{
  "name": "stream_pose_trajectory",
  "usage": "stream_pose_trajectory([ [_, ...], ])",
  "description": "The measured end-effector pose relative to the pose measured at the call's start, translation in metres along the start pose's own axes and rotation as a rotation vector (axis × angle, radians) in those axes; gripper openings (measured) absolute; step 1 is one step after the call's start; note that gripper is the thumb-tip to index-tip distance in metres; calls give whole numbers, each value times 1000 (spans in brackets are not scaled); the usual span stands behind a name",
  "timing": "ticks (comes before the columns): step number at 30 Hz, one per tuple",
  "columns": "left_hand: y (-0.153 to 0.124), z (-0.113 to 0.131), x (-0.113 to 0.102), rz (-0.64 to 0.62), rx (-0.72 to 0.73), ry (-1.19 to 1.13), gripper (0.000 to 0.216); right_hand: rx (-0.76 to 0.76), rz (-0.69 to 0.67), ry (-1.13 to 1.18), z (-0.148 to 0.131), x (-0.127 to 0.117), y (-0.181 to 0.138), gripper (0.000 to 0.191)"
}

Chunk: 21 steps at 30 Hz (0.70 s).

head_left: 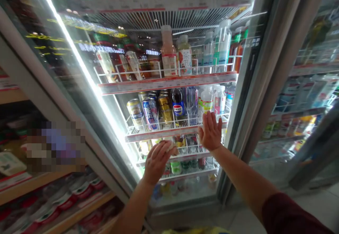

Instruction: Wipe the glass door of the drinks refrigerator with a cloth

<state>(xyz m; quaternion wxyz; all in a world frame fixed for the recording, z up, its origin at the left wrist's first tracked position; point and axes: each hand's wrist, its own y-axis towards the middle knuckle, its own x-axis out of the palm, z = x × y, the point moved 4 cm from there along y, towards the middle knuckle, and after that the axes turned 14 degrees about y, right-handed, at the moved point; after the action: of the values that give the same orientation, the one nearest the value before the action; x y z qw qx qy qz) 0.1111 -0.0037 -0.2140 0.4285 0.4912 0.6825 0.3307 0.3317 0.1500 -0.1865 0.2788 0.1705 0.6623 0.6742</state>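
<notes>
My left hand (156, 164) is closed over a pale crumpled cloth (172, 149), which shows only a little past the fingertips. It is at the glass door (182, 195) of a lit drinks cooler, in front of the lower shelves. Higher and to the right, my right hand (211, 133) is open, with its fingers stretched upward and its palm toward the glass. Nothing shows in it. Behind the glass, near the right hand, stand a clear bottle with a green label (206, 100) and a dark cola bottle (178, 105).
Drink cans (150, 112) and bottles fill the wire shelves inside the cooler. A metal door frame (267, 85) runs down the right side, with another drinks cooler beyond it. At left, wooden shelves (42, 181) carry packaged goods. Light floor tiles (246, 218) show at the lower right.
</notes>
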Motion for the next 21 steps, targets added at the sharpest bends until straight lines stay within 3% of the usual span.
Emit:
stream_pose_trajectory([
  [4,39,-54,-11,172,-221,92,38,-11,12,-21,0,0,0,75],
  [6,47,-63,-14,210,-270,121,39,-14,11,-27,0,0,0,75],
  [8,34,-48,-14,175,-257,117,40,-15,6,-28,0,0,0,75],
  [11,-6,-6,-8,43,-139,55,40,-14,8,-28,0,0,0,75],
  [13,-21,3,-6,8,-125,28,38,-14,9,-19,-1,0,0,75],
  [15,-14,-14,-8,56,-174,51,35,-14,11,-6,-1,0,0,75],
  [19,25,-68,-18,213,-312,157,32,-8,16,5,-1,0,0,75],
  [21,24,-70,-19,220,-339,164,31,-9,18,5,-1,1,0,75],
])
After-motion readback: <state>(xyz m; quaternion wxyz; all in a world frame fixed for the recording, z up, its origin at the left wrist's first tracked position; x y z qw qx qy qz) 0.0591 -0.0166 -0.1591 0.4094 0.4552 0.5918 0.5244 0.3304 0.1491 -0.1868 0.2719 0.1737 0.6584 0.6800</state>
